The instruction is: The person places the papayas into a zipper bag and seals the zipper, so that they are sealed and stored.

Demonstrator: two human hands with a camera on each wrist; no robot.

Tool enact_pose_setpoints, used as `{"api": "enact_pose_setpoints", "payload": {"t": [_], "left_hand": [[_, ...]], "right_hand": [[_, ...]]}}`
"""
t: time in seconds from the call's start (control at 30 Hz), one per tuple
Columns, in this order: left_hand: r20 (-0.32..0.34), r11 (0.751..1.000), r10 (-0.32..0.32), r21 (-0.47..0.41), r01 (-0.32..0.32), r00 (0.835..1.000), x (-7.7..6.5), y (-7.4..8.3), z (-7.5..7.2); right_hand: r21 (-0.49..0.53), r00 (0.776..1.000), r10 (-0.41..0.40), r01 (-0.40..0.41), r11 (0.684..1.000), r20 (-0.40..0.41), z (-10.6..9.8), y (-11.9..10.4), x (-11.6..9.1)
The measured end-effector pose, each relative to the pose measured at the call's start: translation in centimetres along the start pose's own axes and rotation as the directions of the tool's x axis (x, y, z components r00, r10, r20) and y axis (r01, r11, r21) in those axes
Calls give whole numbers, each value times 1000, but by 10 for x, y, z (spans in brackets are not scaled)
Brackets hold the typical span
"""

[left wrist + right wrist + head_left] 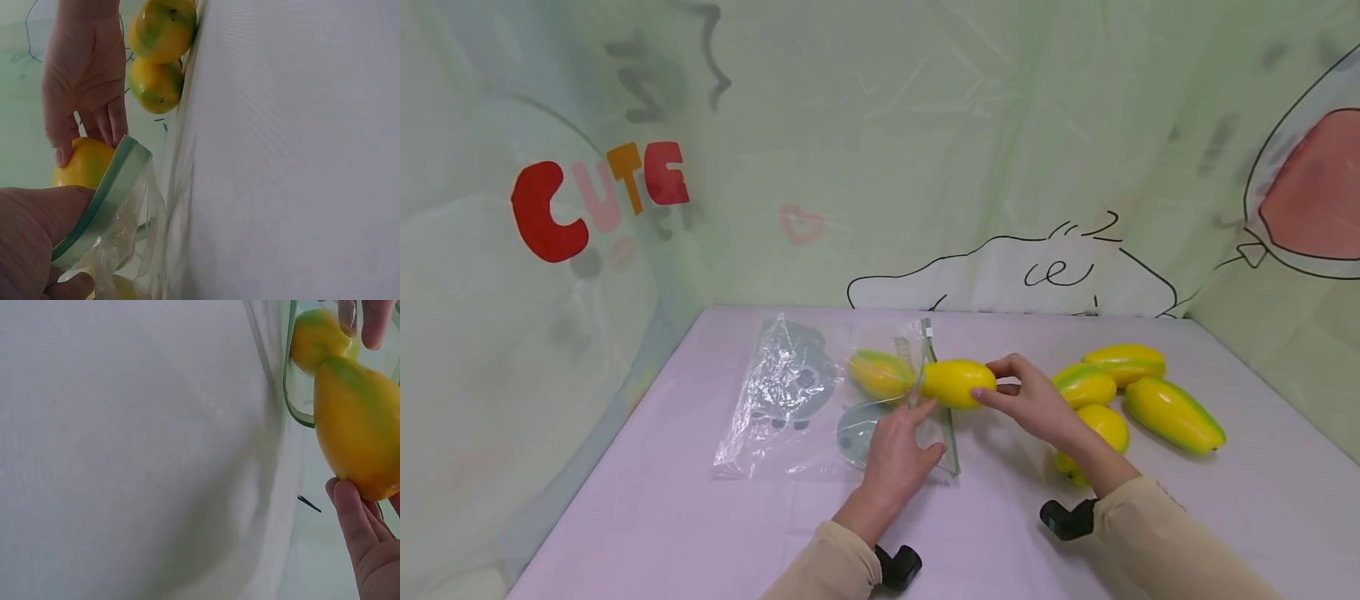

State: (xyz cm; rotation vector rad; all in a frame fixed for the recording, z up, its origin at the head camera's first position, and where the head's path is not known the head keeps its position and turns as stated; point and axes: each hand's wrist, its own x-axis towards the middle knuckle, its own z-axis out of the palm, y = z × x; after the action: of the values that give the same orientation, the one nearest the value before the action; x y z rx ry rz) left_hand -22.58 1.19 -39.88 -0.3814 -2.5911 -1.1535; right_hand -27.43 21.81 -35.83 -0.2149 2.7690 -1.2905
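My right hand (1030,400) holds a yellow papaya (958,383) by its near end, thumb on one side and fingers on the other. The papaya's far end sits at the mouth of a clear zip bag (805,454) lying on the table. At the bag's green-edged opening (103,200), my left hand (898,454) holds the plastic rim between thumb and fingers. Inside the bag lies another yellow-green papaya (315,340), close to the tip of the held one. Grey cartoon prints on the bag partly cover what is beneath.
Several more papayas lie to the right: a long one (1176,414), one behind it (1126,364), and a nearer one (1101,429) partly behind my right forearm. A printed curtain (865,150) hangs along the back of the pale purple table (647,517).
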Motion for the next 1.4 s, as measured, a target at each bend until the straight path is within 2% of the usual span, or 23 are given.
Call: {"api": "enact_pose_setpoints", "payload": {"t": [0.23, 0.37, 0.6, 0.77, 0.93, 1.03, 1.17, 1.3, 1.4], "left_hand": [[62, 999, 24, -45, -21, 998, 1, 0, 1], [69, 999, 24, -31, -21, 997, 1, 1, 0], [78, 1000, 2, 2, -2, 997, 2, 1, 0], [72, 1000, 21, 12, -21, 997, 3, 2, 0], [84, 999, 27, 20, -29, 996, 2, 4, 0], [82, 999, 36, 22, -38, 996, 1, 4, -1], [73, 998, 63, 11, -64, 995, 1, 3, 0], [55, 995, 96, 16, -97, 994, 1, 1, 1], [56, 995, 97, 15, -98, 994, 1, 1, 1]], "right_hand": [[-66, 995, -47, 42, 997, -87, -1, 2, -7], [-94, 990, -89, 79, 992, -109, 3, 4, -7], [-43, 993, -108, 106, 993, -36, 11, 3, -5], [-26, 994, -108, 108, 994, 8, 20, 1, 0], [-85, 993, -118, 118, 989, 4, 29, -1, 11], [-104, 996, -86, 85, 991, -8, 32, -5, 18], [-69, 999, -54, 54, 996, -1, 37, -10, 25], [-26, 997, -78, 78, 997, 8, 45, -14, 29], [11, 995, -89, 88, 996, 35, 50, -16, 31]]}}
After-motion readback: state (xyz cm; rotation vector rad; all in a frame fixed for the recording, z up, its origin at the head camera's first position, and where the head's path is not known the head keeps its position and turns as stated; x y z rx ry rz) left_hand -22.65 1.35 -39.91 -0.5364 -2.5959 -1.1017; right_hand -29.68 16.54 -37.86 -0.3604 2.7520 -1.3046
